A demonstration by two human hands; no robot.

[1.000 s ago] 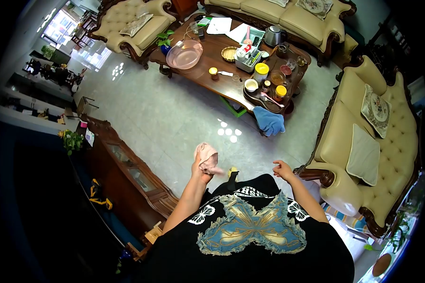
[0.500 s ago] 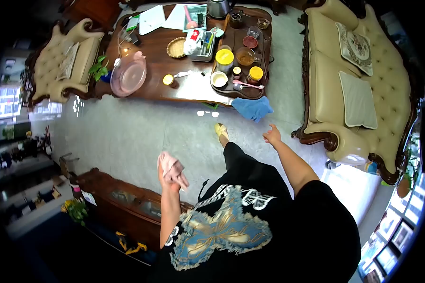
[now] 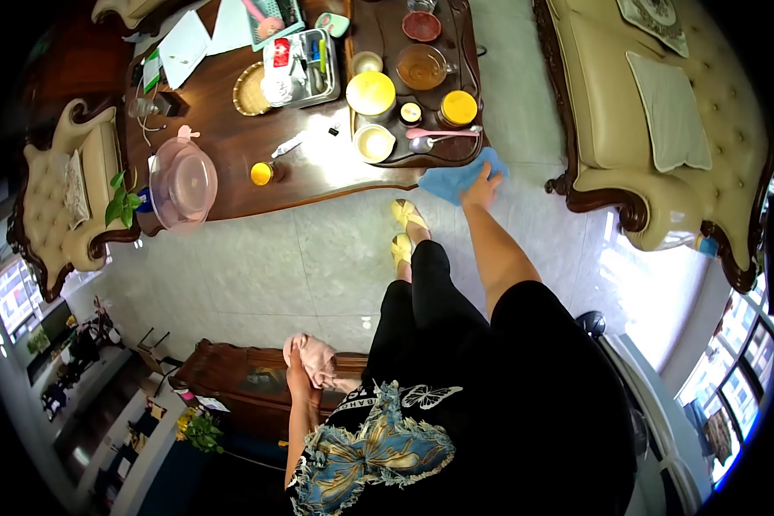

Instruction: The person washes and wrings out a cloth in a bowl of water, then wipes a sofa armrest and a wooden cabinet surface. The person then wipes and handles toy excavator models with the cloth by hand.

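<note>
My left hand (image 3: 299, 383) is closed around a crumpled pink cloth (image 3: 316, 357), held low at my left side above a dark wooden cabinet. At the near right corner of the wooden coffee table, a blue cloth (image 3: 447, 181) drapes over the edge. My right hand (image 3: 480, 191) reaches out to this cloth, its fingers closing on the right part. Close by on the table is a dark tray (image 3: 456, 153) bearing a pink spoon (image 3: 443, 133), a white cup (image 3: 373, 144) and yellow-lidded jars (image 3: 458, 108).
On the coffee table (image 3: 318, 176) are a pink plastic basin (image 3: 183, 182), a small yellow-lidded jar (image 3: 261, 174), a woven basket (image 3: 250, 90) and a metal box (image 3: 325, 73) of small items. A beige sofa (image 3: 606, 120) stands to the right. Below lies grey tiled floor (image 3: 318, 267).
I have stepped closer to the table. My right hand has moved from short of the blue cloth onto it. My left hand still holds the pink cloth, now lower.
</note>
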